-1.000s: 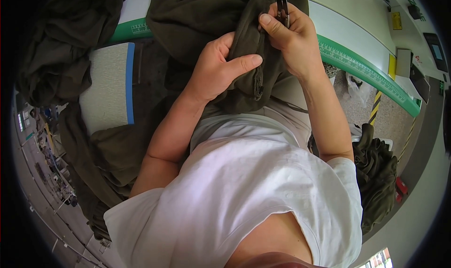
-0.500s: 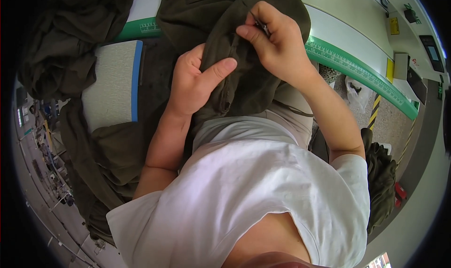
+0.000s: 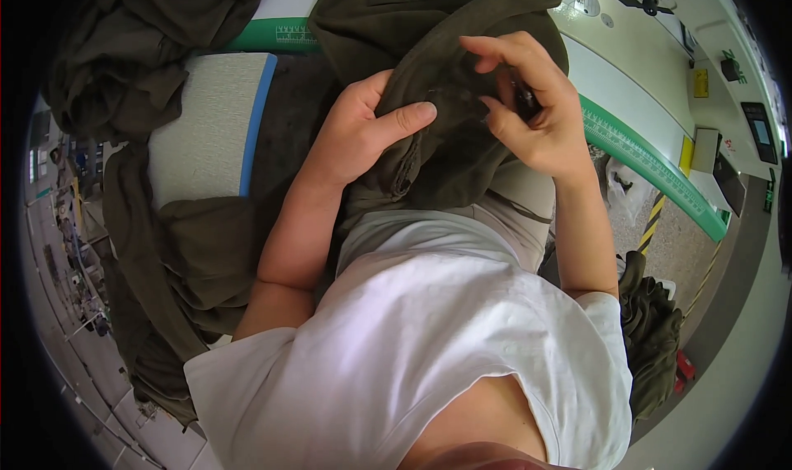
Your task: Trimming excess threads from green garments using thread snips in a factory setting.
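A dark olive-brown garment (image 3: pixel 464 158) lies over my lap and the table edge, with a long seam band curving along it. My left hand (image 3: pixel 356 132) pinches the edge of this cloth, thumb flat on top and fingers beneath. Just right of it, my right hand (image 3: pixel 551 117) hovers over the cloth with thumb and index finger spread apart. Tucked among its curled fingers is a small dark metal tool (image 3: pixel 525 101), apparently thread snips; the hand hides most of it.
A white worktable (image 3: pixel 619 82) with a green ruler edge (image 3: pixel 652 158) curves across the front. To the left stands a pale grey board with a blue edge (image 3: pixel 257 128). More dark cloth (image 3: pixel 136 66) is heaped at far left, and another pile (image 3: pixel 648 330) sits low on the right.
My right hand has moved right and slightly down, away from the seam, and its thumb and index finger have parted. The left hand keeps its hold; the whole view has shifted a little.
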Demonstrator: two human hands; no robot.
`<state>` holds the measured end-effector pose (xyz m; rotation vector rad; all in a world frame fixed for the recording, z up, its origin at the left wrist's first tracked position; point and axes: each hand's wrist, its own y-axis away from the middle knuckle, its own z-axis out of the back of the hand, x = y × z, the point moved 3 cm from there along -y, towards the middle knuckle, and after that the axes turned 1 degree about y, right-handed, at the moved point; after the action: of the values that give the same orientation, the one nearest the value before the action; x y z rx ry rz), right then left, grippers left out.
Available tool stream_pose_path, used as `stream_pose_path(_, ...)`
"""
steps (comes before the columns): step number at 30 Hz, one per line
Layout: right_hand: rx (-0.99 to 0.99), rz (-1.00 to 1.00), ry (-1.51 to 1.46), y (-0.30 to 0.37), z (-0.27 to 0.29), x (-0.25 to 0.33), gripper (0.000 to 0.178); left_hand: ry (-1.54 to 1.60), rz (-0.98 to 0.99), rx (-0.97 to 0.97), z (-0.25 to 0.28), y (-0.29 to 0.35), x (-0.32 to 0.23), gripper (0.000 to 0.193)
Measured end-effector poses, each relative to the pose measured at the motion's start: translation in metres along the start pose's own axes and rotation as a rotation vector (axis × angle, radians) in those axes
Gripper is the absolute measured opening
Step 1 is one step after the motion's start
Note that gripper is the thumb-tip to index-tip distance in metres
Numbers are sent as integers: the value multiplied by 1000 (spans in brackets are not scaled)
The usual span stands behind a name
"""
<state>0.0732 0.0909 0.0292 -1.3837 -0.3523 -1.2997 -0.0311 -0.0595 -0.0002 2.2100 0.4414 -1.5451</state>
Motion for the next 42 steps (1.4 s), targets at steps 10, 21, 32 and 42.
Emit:
stream_pose_path(10,198,418,510,13,-27,18,15,-248,-179,239,-1,2,4,22)
stream_pose_path(21,-107,-169,43,13,5,-10,12,-157,46,78,-2,0,3,20)
stream_pose_path(32,31,-164,-84,9,-13,-7,19,-292,2,127,-8,-4,4,22)
stream_pose_path(42,196,82,536,4,8,0,18,-186,57,124,-3,-4,3,25)
